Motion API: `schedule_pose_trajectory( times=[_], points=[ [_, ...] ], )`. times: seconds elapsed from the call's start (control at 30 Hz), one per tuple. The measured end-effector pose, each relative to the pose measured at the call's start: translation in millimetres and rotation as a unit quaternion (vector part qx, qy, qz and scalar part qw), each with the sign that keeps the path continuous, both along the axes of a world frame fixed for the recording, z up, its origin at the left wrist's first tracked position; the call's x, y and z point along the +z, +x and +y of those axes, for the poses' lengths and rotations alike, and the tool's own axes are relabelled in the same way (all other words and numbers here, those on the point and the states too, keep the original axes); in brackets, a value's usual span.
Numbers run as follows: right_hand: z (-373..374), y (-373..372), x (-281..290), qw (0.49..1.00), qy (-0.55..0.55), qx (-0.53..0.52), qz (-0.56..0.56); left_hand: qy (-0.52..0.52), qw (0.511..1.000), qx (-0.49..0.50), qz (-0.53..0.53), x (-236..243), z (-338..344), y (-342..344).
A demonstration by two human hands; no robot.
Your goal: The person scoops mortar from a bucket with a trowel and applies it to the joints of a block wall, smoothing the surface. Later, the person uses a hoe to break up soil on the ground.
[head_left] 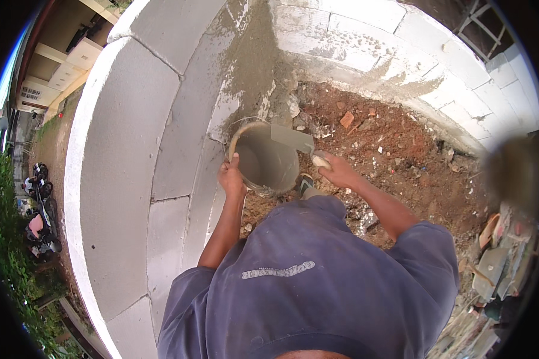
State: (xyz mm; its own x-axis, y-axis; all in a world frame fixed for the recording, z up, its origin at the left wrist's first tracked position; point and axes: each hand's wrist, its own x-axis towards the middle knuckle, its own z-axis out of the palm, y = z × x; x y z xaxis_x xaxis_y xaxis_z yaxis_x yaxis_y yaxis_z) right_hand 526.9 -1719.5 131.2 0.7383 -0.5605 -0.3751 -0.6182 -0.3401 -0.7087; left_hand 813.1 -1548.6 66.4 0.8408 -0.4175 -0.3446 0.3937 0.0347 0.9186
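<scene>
My left hand (232, 177) is closed on the left rim of a grey bucket (269, 161), which is tilted so that its mouth shows. The inside of the bucket is coated grey; how much it holds I cannot tell. In my right hand (335, 170) is the pale wooden handle of a trowel (293, 139). Its flat grey rectangular blade reaches left over the bucket's right rim. Just past the bucket, wet grey mortar (251, 66) covers the wall corner.
A wall of large pale blocks (132, 107) rises close on my left, and another block wall (365, 36) curves across the far side. Reddish soil (395, 149) with rubble and brick bits lies to the right. Motorcycles (42, 209) stand beyond the left wall.
</scene>
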Motion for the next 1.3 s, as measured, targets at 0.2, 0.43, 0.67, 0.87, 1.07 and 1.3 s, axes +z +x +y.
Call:
schedule_pose_trajectory(
  times=[0.2, 0.43, 0.67, 0.87, 1.07, 1.3],
  points=[
    [-38, 1, 14, 0.966, -0.189, 0.158, 0.082, -0.039, 0.992, -0.043, -0.115, 32, -49, 0],
    [-11, 21, -63, 0.986, -0.145, 0.031, 0.077, 0.024, 0.964, -0.081, -0.253, 102, -77, -16],
    [51, 42, -7, 0.846, 0.511, -0.138, -0.058, 0.013, 0.936, -0.163, -0.312, 130, -62, -17],
    [60, 66, 21, 0.711, 0.67, -0.147, -0.155, -0.036, 0.954, -0.155, -0.254, 80, -41, -21],
    [69, 53, -3, 0.558, 0.767, -0.183, -0.257, 0.001, 0.97, -0.104, -0.218, 34, -46, -15],
    [17, -32, 56, 0.638, 0.567, -0.312, -0.418, -0.051, 0.997, -0.016, 0.063, -29, -14, 10]
  ],
)
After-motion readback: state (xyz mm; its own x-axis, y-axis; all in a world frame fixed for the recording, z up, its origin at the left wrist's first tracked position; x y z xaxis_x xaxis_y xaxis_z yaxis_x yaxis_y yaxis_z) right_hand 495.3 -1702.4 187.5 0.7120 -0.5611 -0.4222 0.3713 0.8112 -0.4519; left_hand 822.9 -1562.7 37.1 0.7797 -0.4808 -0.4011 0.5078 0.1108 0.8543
